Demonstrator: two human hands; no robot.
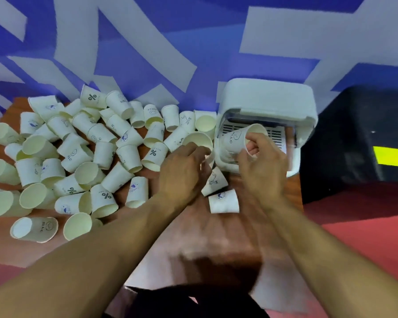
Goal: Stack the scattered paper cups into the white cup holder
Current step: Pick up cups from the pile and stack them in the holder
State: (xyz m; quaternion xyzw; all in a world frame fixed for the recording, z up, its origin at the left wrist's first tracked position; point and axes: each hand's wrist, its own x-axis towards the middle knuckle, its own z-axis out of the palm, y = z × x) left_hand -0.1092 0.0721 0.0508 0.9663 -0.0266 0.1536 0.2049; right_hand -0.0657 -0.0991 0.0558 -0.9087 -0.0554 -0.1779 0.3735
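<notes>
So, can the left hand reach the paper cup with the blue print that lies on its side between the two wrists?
Probably yes. The blue-printed paper cup lies uncovered on the table, close beside the left hand. The right hand holds another cup at the white cup holder, out of the way.

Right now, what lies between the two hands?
Head view: a tipped printed paper cup lies on the table between the left hand and the right hand, just before the white cup holder's corner.
</notes>
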